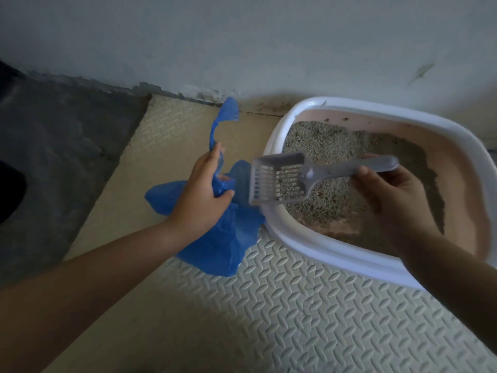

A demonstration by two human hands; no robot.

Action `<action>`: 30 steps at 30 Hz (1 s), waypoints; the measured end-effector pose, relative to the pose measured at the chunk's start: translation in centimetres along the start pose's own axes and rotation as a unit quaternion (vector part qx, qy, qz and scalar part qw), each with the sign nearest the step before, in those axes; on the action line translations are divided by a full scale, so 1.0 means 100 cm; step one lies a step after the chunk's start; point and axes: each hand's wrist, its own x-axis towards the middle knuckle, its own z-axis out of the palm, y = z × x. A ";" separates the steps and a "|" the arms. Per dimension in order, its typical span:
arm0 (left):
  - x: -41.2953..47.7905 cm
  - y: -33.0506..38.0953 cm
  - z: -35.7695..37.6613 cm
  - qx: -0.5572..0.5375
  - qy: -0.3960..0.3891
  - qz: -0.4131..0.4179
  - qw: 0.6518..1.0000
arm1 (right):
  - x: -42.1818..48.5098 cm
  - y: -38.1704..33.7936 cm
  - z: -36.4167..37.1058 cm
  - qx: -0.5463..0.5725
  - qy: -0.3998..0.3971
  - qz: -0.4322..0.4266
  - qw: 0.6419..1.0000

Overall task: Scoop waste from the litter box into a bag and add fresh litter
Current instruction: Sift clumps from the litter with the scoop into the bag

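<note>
A: Hands?
B: Left hand (pixel 204 189) grips blue bag (pixel 215 246) edge. Right hand (pixel 390 195) pinches scoop (pixel 279 181) handle; head over litter box (pixel 322 246) rim, beside bag.
A: Box?
B: On floor mat (pixel 295 305), against wall (pixel 242 36).

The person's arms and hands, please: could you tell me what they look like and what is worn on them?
The left forearm and right forearm are bare, with no sleeve in view. The left hand and right hand wear no gloves, and no watch, bracelet or ring is visible.
</note>
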 end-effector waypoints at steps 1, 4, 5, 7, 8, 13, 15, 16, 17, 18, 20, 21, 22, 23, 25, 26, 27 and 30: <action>0.001 0.001 0.005 0.000 -0.010 0.008 1.000 | 0.001 -0.004 -0.010 0.006 0.021 0.007 1.000; 0.005 0.008 0.021 0.003 -0.035 0.029 0.999 | 0.003 -0.007 -0.044 0.018 0.078 0.019 0.997; 0.007 0.010 0.025 0.004 -0.039 0.033 0.999 | 0.004 -0.007 -0.055 0.018 0.094 0.023 0.995; 0.009 0.014 0.032 0.009 -0.050 0.042 0.998 | 0.005 -0.005 -0.081 -0.004 0.125 0.030 0.992; 0.011 0.015 0.036 0.013 -0.058 0.045 0.997 | 0.005 -0.005 -0.093 -0.026 0.139 0.028 0.990; 0.013 0.016 0.051 0.030 -0.092 0.040 0.994 | 0.003 -0.010 -0.137 -0.137 0.213 -0.035 0.967; 0.013 0.016 0.055 0.035 -0.100 0.035 0.994 | 0.004 -0.011 -0.146 -0.183 0.236 -0.047 0.953; 0.013 0.016 0.057 0.034 -0.101 0.033 0.994 | 0.004 -0.011 -0.149 -0.203 0.239 -0.049 0.948; 0.014 0.016 0.058 0.034 -0.101 0.031 0.994 | 0.004 -0.010 -0.152 -0.216 0.242 -0.049 0.945; 0.015 0.016 0.060 0.034 -0.101 0.030 0.994 | 0.005 -0.008 -0.154 -0.234 0.246 -0.046 0.940; 0.015 0.016 0.062 0.032 -0.098 0.030 0.994 | 0.007 -0.005 -0.154 -0.274 0.250 -0.033 0.928; 0.016 0.017 0.062 0.029 -0.096 0.032 0.994 | 0.009 -0.003 -0.154 -0.298 0.252 -0.030 0.920; 0.016 0.016 0.063 0.028 -0.095 0.033 0.994 | 0.010 -0.002 -0.153 -0.315 0.249 -0.031 0.915; 0.016 0.016 0.063 0.027 -0.095 0.034 0.995 | 0.013 0.000 -0.152 -0.326 0.250 -0.032 0.911; 0.017 0.016 0.064 0.026 -0.098 0.034 0.994 | 0.015 0.002 -0.146 -0.341 0.244 -0.033 0.907; 0.017 0.016 0.064 0.025 -0.099 0.034 0.994 | 0.018 0.004 -0.143 -0.341 0.237 -0.030 0.909; 0.017 0.016 0.065 0.023 -0.100 0.034 0.994 | 0.020 0.007 -0.139 -0.336 0.230 -0.031 0.913; 0.017 0.017 0.065 0.012 -0.096 0.036 0.995 | 0.027 0.018 -0.129 -0.319 0.229 -0.018 0.920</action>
